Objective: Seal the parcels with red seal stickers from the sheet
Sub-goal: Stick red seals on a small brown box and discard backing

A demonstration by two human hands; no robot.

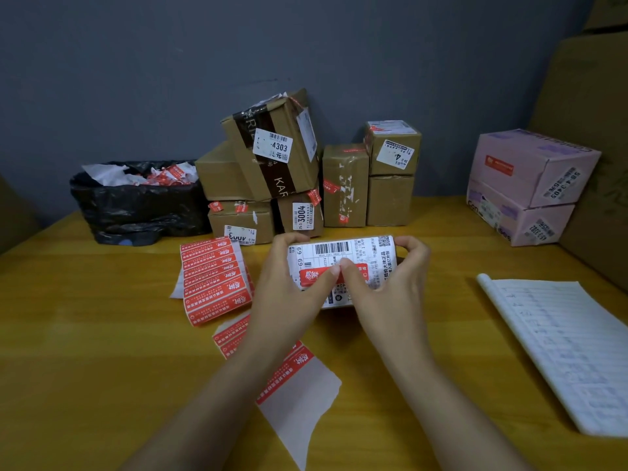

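**Parcel**: white, covered by a printed label with a barcode. It lay on the surface between the two grips and touched both.

**Left grip**: grasped the parcel's left end. The fingers curled over the far edge and the thumb pressed on the top face.

**Right grip**: grasped the parcel's right end the same way. Its thumb tip met the left thumb near the middle.

**Red sticker**: lay across the parcel's top face under both thumbs, its ends showing on either side of them.

**Sticker sheet**: a stack of red strips, flat, just left of the left grip and apart from it.

**Torn sheet**: backing paper with a few red strips left on it. It lay nearer the person than the grips and was partly hidden by the left forearm.

**Brown boxes**: stacked beyond the grips, several carrying red stickers and white labels.

**Black bag**: beyond and well left of the left grip, holding crumpled paper and red scraps.

**Pink boxes**: two, stacked, well right of the right grip.

**Notebook**: open, ruled, right of the right forearm.
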